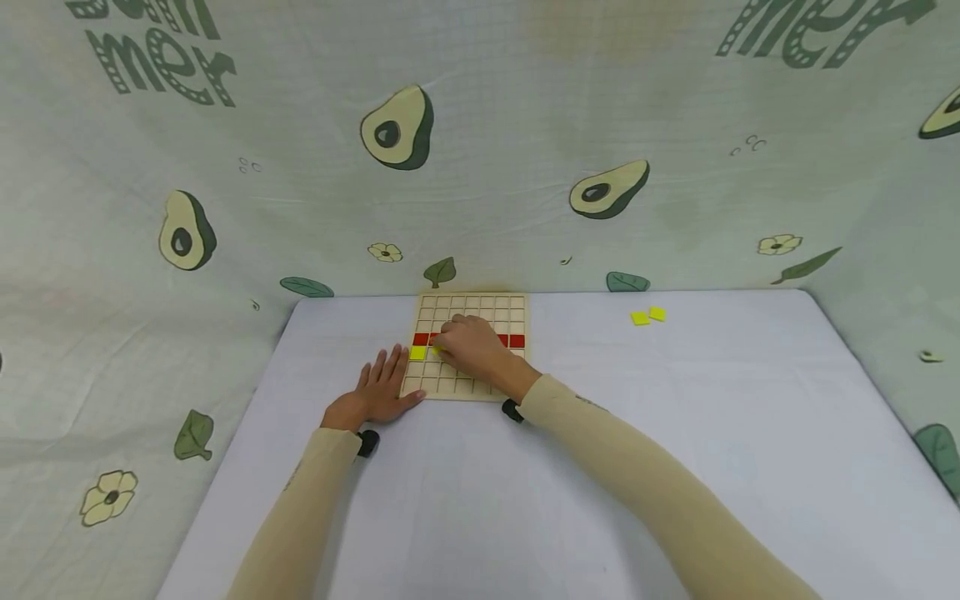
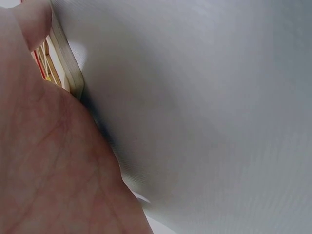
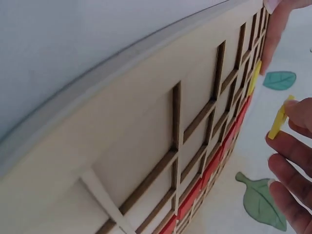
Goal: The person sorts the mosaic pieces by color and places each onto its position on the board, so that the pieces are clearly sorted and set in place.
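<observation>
A wooden grid board (image 1: pixel 457 387) lies on the table with a row of red tiles (image 1: pixel 517 341) across its middle. One yellow tile (image 1: pixel 417 353) sits in a cell at the left edge, just below the red row. My right hand (image 1: pixel 476 345) is over the board and pinches another yellow tile (image 3: pixel 279 122) between thumb and index finger, held above the cells in the right wrist view. Fingers spread, my left hand (image 1: pixel 382 393) rests flat along the board's left side, its thumb at the lower left corner. The right hand hides part of the red row.
Two loose yellow tiles (image 1: pixel 648 316) lie at the back right of the white table (image 1: pixel 675 400). Behind it hangs a cloth (image 1: pixel 510 167) printed with avocados and leaves, which also covers both sides. A dark camera strap (image 1: pixel 367 442) is on the left wrist.
</observation>
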Available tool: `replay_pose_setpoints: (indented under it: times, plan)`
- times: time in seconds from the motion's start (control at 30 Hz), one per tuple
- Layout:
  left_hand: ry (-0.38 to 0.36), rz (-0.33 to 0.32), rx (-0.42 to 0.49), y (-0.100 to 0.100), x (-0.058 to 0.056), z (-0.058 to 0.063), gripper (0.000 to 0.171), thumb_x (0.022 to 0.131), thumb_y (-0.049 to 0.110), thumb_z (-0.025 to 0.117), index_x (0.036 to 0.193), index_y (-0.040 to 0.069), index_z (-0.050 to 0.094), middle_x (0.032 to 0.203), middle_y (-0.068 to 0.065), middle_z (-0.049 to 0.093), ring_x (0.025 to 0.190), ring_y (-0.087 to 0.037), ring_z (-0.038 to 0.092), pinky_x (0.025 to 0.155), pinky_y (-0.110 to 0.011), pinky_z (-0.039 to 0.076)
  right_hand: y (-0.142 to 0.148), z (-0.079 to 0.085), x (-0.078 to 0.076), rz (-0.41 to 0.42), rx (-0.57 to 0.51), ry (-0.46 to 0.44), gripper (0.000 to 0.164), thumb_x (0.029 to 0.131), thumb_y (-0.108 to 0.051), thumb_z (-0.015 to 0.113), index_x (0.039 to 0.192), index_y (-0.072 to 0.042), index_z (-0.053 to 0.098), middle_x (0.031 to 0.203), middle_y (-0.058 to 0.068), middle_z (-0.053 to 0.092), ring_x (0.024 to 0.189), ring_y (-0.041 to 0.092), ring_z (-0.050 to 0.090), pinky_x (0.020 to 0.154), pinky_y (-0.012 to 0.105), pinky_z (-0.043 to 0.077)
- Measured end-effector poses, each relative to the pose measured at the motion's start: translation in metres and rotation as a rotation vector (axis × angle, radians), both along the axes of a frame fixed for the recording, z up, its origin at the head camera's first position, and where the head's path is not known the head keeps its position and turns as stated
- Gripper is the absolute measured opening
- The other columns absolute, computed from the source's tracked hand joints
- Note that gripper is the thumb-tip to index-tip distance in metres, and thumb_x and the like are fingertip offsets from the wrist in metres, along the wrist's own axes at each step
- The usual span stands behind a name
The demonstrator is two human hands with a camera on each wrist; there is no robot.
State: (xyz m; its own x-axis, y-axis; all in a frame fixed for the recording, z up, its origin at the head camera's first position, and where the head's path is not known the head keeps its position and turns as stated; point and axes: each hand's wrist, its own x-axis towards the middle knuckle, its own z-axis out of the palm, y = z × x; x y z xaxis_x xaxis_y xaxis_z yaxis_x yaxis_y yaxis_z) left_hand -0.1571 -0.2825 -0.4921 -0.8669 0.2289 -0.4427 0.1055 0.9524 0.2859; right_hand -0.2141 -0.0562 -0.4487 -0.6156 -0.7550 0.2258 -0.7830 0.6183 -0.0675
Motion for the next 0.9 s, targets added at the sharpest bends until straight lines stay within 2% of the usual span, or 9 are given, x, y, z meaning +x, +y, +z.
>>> replay_pose_setpoints:
  times: [0.3,0.63,0.9]
  plan:
    - [0.003,0.006,-0.006,0.001,-0.001,-0.001,0.098,0.108,0.054,0.048,0.167,-0.001,-0.007,0.176,-0.023,-0.013,0.161,-0.047,-0.013,0.126,-0.066,-0.008,-0.011,-0.006,-0.004,-0.022,0.052,-0.041,0.012,0.103,-0.017,0.071,0.106,-0.016,0.082,0.102,0.000,0.078,0.095,0.022,0.068,0.089,0.036,0.058]
    - [0.003,0.008,-0.020,0.002,-0.001,-0.002,0.098,0.107,0.055,0.049,0.168,-0.001,-0.006,0.176,-0.023,-0.012,0.161,-0.047,-0.012,0.126,-0.066,-0.006,-0.024,-0.009,-0.005,-0.061,0.154,-0.045,0.017,0.105,-0.019,0.067,0.114,-0.017,0.082,0.116,0.000,0.079,0.107,0.020,0.070,0.099,0.037,0.057]
    - [0.008,0.000,0.012,0.001,0.000,0.000,0.097,0.108,0.053,0.047,0.167,-0.002,-0.007,0.176,-0.023,-0.012,0.161,-0.046,-0.013,0.126,-0.065,-0.008,-0.033,-0.012,-0.006,-0.074,0.240,0.008,0.018,0.106,-0.015,0.066,0.115,-0.018,0.081,0.119,0.003,0.078,0.109,0.021,0.070,0.098,0.036,0.058]
